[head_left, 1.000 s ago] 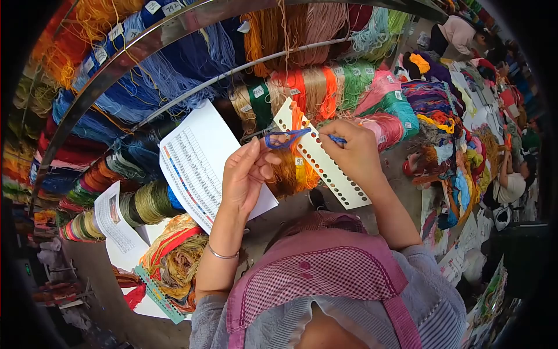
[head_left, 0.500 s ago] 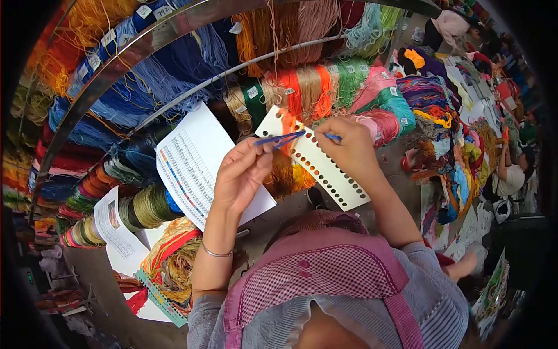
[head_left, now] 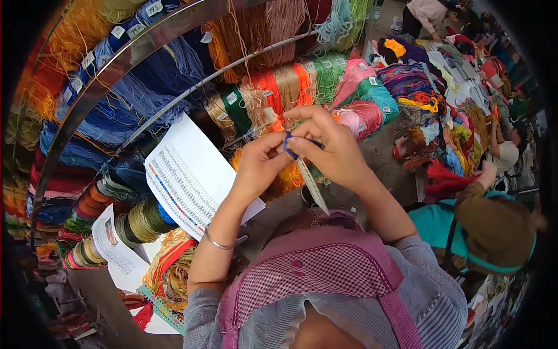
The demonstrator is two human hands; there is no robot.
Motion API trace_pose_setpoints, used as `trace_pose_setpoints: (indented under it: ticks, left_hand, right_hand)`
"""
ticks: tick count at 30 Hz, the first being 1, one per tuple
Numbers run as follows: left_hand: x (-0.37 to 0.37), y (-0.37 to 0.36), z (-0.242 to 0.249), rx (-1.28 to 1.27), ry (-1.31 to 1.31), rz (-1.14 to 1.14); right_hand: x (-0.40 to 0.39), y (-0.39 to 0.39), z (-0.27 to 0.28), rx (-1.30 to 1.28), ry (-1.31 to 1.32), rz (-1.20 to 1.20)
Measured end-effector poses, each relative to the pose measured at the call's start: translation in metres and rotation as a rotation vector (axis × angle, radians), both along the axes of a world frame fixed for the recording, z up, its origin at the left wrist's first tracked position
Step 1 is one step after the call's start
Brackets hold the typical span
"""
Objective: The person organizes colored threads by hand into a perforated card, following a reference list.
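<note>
Both hands (head_left: 332,150) sit close together — bent fingers pinching blue thread (head_left: 288,143).

We observe: glossy metal rail (head_left: 129,53), 10 o'clock | matt paper sheet (head_left: 197,160), 9 o'clock | woven cloth apron (head_left: 308,276), 6 o'clock | fibrous blue thread (head_left: 288,143), centre

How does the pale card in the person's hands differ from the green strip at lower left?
Colour: the pale card is cream; the green strip is bluish green.
Pose: the card is turned nearly edge-on to the camera; the strip shows its broad face.
Place: the card's upper end is at the left hand and right hand; the strip lies beside multicoloured yarn, untouched.
Both look long and narrow.
</note>
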State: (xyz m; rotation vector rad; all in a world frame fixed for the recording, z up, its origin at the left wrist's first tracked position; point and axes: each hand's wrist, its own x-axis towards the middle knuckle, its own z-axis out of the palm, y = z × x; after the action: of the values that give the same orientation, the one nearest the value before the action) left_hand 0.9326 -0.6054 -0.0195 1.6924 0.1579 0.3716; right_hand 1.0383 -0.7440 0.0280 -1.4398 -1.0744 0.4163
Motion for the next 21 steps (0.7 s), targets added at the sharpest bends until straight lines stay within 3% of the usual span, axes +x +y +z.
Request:
trace_pose_setpoints:
  ticks: [3,5,7,10,11,13,15,18,21]
  left_hand:
    - [-0.004,0.002,0.018,-0.181,0.06,0.022]
    - [-0.006,0.0,0.026,-0.27,0.039,0.026]
    - [-0.009,0.001,0.028,-0.391,0.024,0.025]
    - [-0.014,0.005,0.033,-0.355,0.022,-0.01]
    - [-0.016,0.007,0.034,-0.307,0.015,-0.012]
    - [-0.025,0.018,0.03,-0.123,-0.114,0.105]
    - [-0.059,0.043,0.034,-0.255,0.071,0.231]
    - [-0.12,0.082,0.028,-0.194,0.1,0.452]
    - [-0.179,0.122,0.016,-0.566,-0.075,0.701]
  right_hand:
    - [0.017,-0.005,-0.009,0.049,0.181,-0.116]
    - [0.028,0.0,-0.026,0.093,0.132,-0.216]
    - [0.033,0.01,-0.039,0.021,-0.131,-0.26]
    - [0.026,0.017,-0.037,-0.083,0.508,0.213]
    - [0.029,0.02,-0.043,-0.081,0.593,0.18]
    - [0.044,0.017,-0.043,-0.02,0.586,0.059]
    - [0.061,0.014,-0.044,0.06,0.614,-0.021]
    - [0.082,0.01,-0.049,0.112,0.598,-0.076]
    - [0.087,0.015,-0.052,0.12,0.57,-0.079]
